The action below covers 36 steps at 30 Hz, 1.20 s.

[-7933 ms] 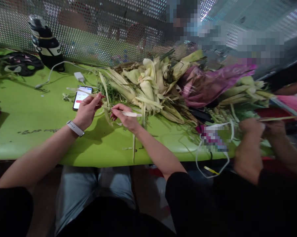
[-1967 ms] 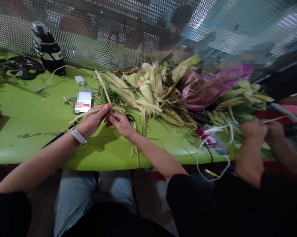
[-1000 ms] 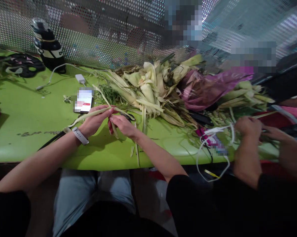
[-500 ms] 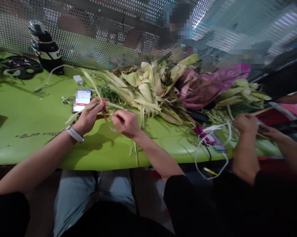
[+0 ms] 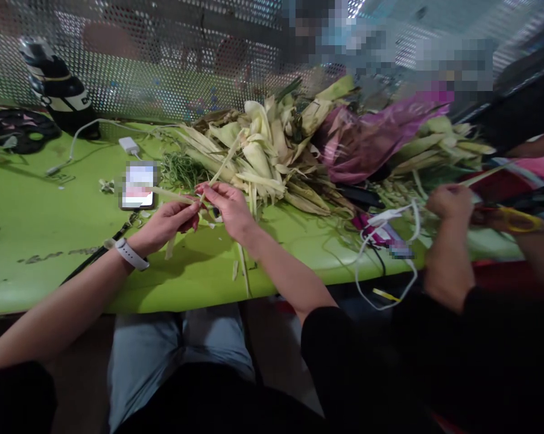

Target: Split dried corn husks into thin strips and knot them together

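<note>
My left hand [image 5: 170, 224], wearing a white watch band [image 5: 131, 254] at the wrist, is closed in a pinch on pale corn husk strips [image 5: 170, 194]. Close beside it, my right hand [image 5: 232, 208] pinches a husk strip [image 5: 227, 164] that rises up and to the right from its fingertips. The strips cross where the fingertips of both hands meet. A small dark bit shows by the right fingers, too small to name. Just behind my hands lies a heap of corn husks [image 5: 258, 154], with thin green strands [image 5: 181, 170] at its left side.
Left of my hands lie a phone [image 5: 139, 187], a white adapter [image 5: 128, 146] and a cable. A dark bottle [image 5: 66, 99] stands farther back by the perforated metal screen [image 5: 163, 66]. At right are a pink plastic bag [image 5: 366, 144], a white cord [image 5: 360, 271] and another person's hands [image 5: 450, 205].
My hands have come together at the fingertips; before, they were apart. My right hand has turned, its fingers now pointing up and left. The view has shifted slightly.
</note>
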{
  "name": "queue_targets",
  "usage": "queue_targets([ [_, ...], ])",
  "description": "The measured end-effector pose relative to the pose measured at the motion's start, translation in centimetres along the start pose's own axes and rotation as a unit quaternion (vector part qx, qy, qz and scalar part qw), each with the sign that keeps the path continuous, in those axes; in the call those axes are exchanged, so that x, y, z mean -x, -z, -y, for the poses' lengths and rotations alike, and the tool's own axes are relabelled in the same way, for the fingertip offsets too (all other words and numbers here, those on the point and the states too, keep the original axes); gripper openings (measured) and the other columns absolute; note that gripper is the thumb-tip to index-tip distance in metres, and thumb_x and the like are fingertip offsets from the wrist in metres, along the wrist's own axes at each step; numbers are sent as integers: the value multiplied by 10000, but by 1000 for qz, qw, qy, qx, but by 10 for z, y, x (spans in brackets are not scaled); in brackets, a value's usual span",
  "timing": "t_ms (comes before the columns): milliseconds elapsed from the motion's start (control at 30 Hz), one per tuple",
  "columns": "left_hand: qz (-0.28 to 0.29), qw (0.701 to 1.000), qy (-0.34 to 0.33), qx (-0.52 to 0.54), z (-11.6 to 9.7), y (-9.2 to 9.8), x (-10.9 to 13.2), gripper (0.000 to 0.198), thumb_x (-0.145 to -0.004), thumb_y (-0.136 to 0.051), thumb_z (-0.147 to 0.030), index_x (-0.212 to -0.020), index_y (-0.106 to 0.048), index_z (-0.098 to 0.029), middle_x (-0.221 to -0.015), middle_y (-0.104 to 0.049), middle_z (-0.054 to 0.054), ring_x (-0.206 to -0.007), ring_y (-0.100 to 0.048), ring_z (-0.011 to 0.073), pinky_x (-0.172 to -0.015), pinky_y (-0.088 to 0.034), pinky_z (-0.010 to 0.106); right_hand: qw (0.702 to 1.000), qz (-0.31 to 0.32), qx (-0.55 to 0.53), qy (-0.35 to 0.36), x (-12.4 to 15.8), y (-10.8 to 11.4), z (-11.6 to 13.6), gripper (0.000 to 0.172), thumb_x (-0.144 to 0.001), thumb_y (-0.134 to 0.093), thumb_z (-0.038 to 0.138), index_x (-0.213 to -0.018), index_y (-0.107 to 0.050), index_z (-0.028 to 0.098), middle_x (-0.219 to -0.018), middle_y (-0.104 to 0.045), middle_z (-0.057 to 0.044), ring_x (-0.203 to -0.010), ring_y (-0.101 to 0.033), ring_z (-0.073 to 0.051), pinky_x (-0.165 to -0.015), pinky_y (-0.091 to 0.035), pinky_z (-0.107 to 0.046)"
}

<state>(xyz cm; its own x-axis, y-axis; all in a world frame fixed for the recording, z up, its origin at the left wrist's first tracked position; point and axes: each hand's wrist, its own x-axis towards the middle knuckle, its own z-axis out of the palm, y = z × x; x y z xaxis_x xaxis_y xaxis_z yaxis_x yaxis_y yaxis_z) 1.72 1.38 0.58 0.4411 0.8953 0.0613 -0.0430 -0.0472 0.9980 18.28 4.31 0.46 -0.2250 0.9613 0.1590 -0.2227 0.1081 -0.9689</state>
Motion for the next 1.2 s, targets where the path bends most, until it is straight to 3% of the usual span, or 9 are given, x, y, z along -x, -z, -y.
queue_targets([
  [100, -1, 1000, 8, -13, -2, -1, 0, 423, -907, -597, -468, -626, -665, -159, -587, -557, 43, -508, -417, 87, -478, -340, 222, 1000, -6, -19, 7, -1, 1, -2, 181, -812, -705, 381, -849, -686, 204, -921, -713, -21, -896, -657, -135, -893, -537, -288],
  [167, -8, 999, 16, 32, -2, -2, 1, 417, -910, -583, -473, -648, -678, -163, -606, -589, 56, -511, -446, 97, -479, -363, 227, 1000, 11, -15, -10, -2, 3, -2, 197, -815, -691, 398, -862, -686, 207, -917, -720, -20, -870, -662, -141, -890, -543, -303],
  [267, -36, 994, 18, 101, -2, -2, 0, 375, -921, -550, -468, -746, -696, -170, -620, -634, 64, -499, -486, 106, -468, -385, 231, 996, 59, -21, -71, -5, 8, -1, 238, -874, -573, 417, -883, -685, 208, -904, -727, -27, -850, -674, -146, -869, -551, -317],
  [433, -99, 989, -26, 107, -2, 1, 1, 278, -901, -618, -423, -1026, -679, -182, -557, -616, 2, -437, -476, 82, -413, -342, 195, 973, 184, -6, -143, -7, 13, 1, 174, -812, -508, 198, -851, -676, 178, -857, -733, -31, -802, -675, -138, -837, -541, -297],
  [500, -116, 989, -39, 86, -3, 1, 1, 291, -895, -633, -427, -1061, -667, -191, -549, -598, -18, -416, -469, 71, -388, -322, 188, 967, 217, 5, -136, -4, 12, 4, 158, -782, -522, 164, -836, -670, 172, -837, -730, -34, -804, -670, -143, -861, -536, -306],
  [633, -132, 989, -53, 47, -6, 0, 1, 296, -864, -669, -458, -977, -641, -186, -543, -594, -27, -384, -480, 66, -356, -335, 186, 973, 202, 31, -103, 1, 6, 11, 67, -770, -624, 202, -821, -652, 170, -766, -713, -22, -788, -663, -153, -851, -544, -323],
  [900, -171, 981, -87, 7, -7, -1, 1, 281, -829, -716, -436, -828, -638, -166, -498, -598, -26, -354, -501, 67, -353, -410, 191, 981, 182, 26, -70, 3, -3, 1, 323, -720, -801, 344, -870, -543, 220, -792, -693, 25, -800, -666, -148, -857, -537, -320],
  [1200, -218, 965, -139, -39, -11, -6, 9, 241, -868, -675, -425, -808, -620, -198, -484, -595, -31, -342, -493, 61, -321, -359, 188, 969, 241, 48, -30, 6, -2, -3, 258, -779, -762, 362, -844, -575, 197, -821, -655, -3, -846, -630, -136, -814, -503, -281],
])
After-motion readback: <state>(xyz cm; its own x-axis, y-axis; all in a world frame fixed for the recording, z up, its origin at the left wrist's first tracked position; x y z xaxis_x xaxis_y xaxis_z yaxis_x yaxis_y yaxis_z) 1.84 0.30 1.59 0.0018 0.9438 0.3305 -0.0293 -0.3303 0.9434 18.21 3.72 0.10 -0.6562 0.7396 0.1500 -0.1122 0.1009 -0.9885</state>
